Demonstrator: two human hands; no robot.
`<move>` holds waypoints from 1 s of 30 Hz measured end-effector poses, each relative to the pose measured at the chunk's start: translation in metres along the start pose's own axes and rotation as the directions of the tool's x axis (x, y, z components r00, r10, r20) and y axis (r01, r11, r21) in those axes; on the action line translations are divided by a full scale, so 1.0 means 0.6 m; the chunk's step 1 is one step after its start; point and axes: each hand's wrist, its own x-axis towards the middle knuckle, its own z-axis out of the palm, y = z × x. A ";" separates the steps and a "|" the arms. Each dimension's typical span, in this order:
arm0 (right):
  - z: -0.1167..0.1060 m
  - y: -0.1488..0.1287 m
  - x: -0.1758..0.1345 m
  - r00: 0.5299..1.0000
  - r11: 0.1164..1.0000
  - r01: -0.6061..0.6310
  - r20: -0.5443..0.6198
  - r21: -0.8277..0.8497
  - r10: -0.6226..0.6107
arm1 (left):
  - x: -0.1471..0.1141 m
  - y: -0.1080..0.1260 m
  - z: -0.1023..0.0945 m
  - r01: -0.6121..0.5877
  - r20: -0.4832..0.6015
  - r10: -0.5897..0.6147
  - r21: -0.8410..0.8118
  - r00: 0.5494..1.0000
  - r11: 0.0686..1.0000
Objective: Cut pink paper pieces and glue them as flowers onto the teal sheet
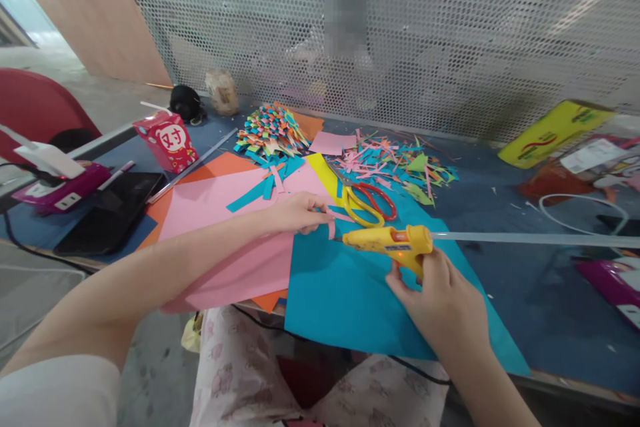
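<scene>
My left hand (303, 212) pinches a small pink paper strip (331, 229), whose end hangs free over a blue paper sheet (340, 300). Wrapped round the handle of a yellow hot glue gun (387, 240), my right hand (445, 300) holds its nozzle close to that strip; I cannot tell whether they touch. A long clear glue stick (525, 239) sticks out of the gun's back. Just beyond the hands lie scissors (367, 203) with one yellow and one red handle. A pink sheet (225, 240) is under my left forearm, with blue strips (250, 193) on it.
A layered cluster of folded paper strips (273, 130) and a heap of colourful scraps (395, 163) lie at the back. To the left are a red drink carton (167, 140), a black phone (110, 213) and a purple power strip (55, 190). A perforated metal panel (425, 33) stands behind.
</scene>
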 end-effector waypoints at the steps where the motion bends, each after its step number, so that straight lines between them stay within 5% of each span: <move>1: 0.000 0.001 -0.001 1.000 1.000 -0.011 0.000 0.002 0.011 | 0.002 -0.001 -0.001 0.005 -0.001 -0.005 -0.053 1.000 0.999; 5: -0.002 0.005 -0.001 0.994 0.993 -0.110 0.018 0.042 0.110 | 0.003 0.005 -0.005 -0.020 -0.036 0.010 -0.277 0.999 0.961; 8: -0.006 0.024 0.008 0.944 0.945 -0.313 0.141 0.096 0.299 | -0.001 0.016 -0.011 -0.106 -0.108 0.067 -0.412 0.992 0.905; 13: -0.019 0.104 0.032 0.689 0.730 -0.682 0.372 0.043 0.622 | -0.010 0.026 -0.024 -0.207 -0.249 0.096 -0.470 0.964 0.858; 19: -0.016 0.163 0.066 0.475 0.603 -0.764 0.434 -0.229 0.766 | -0.002 0.016 -0.033 -0.325 -0.370 0.173 -0.399 0.913 0.858; 26: 0.058 0.127 0.093 0.521 0.722 -0.628 0.531 -0.292 0.668 | 0.004 0.015 -0.036 -0.341 -0.439 0.186 -0.305 0.879 0.889; 30: 0.074 0.117 0.107 0.553 0.744 -0.583 0.511 -0.327 0.658 | -0.003 0.017 -0.034 -0.371 -0.475 0.281 -0.104 0.834 0.923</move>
